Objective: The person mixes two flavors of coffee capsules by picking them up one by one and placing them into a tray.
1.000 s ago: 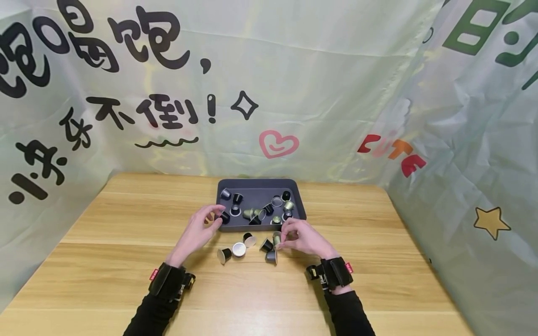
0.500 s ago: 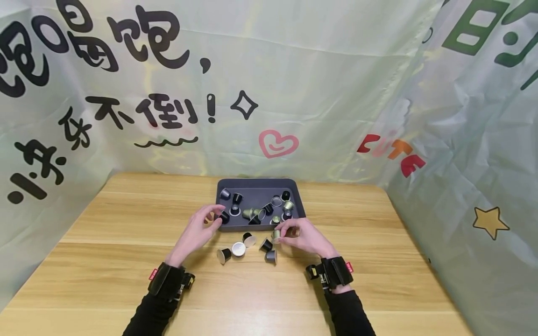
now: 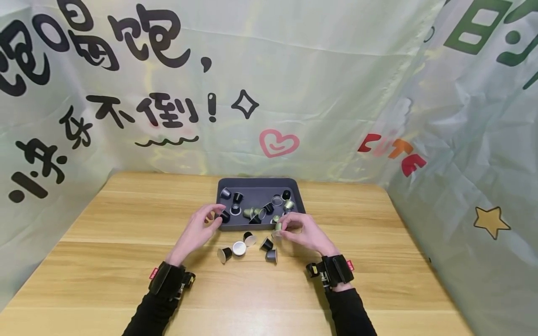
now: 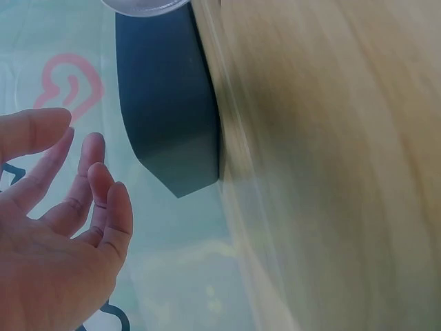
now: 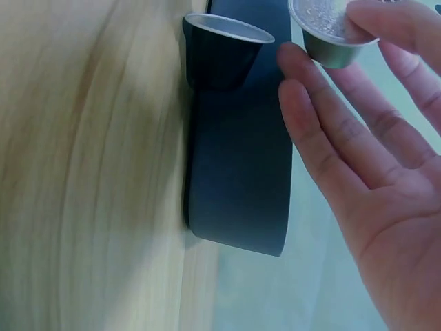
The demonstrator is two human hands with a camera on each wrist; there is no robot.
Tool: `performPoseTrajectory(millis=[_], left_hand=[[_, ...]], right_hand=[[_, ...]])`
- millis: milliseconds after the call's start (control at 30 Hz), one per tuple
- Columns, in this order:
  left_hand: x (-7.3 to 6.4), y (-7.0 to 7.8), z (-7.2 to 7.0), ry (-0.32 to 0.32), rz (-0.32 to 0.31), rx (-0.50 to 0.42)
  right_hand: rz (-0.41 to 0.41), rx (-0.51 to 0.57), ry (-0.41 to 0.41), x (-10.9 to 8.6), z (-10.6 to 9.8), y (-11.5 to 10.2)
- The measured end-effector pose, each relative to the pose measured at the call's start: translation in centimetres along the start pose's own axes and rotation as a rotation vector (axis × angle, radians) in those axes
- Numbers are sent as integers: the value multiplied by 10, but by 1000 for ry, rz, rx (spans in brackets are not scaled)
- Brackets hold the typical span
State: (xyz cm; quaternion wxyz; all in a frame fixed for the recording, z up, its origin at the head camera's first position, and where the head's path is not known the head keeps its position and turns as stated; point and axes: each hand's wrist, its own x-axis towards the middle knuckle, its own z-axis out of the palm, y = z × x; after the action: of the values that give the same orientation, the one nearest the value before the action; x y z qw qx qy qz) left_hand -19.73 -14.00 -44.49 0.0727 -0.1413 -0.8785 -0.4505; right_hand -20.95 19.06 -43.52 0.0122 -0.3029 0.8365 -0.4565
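Note:
My right hand (image 3: 306, 229) pinches a green coffee capsule (image 3: 278, 227) between thumb and fingers at the front right edge of the dark grey tray (image 3: 258, 192). In the right wrist view the thumb lies on the silver lid of this green capsule (image 5: 331, 41). My left hand (image 3: 196, 233) hovers at the tray's front left corner, thumb and fingers parted. Just past its fingertips, inside the tray, lies a black capsule (image 3: 225, 216). Nothing shows between thumb and fingers of the left hand (image 4: 62, 241) in the left wrist view.
Several capsules in black, green and grey lie scattered in the tray. In front of it on the wooden table (image 3: 248, 298) are several more, among them a white-lidded capsule (image 3: 239, 248) and a grey capsule (image 3: 271, 255). A printed cloth (image 3: 328, 93) hangs behind.
The right hand has lifted the green capsule off the table among the loose capsules and carried it a little away from me, up to the tray's edge. My left hand stays in place.

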Motion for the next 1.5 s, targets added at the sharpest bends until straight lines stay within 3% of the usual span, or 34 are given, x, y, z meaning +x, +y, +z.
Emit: performPoseTrajectory(millis=[333, 967, 1167, 1500], left_hand=[[0, 0, -1, -12, -9, -3], [-1, 1, -1, -18, -3, -6], [-1, 1, -2, -25, -10, -3], [-1, 1, -2, -19, -10, -2]], right_hand=[[-18, 60, 28, 12, -3, 1], [-32, -230, 29, 52, -14, -2], [37, -337, -18, 74, -16, -11], [138, -380, -66, 107, -7, -11]])
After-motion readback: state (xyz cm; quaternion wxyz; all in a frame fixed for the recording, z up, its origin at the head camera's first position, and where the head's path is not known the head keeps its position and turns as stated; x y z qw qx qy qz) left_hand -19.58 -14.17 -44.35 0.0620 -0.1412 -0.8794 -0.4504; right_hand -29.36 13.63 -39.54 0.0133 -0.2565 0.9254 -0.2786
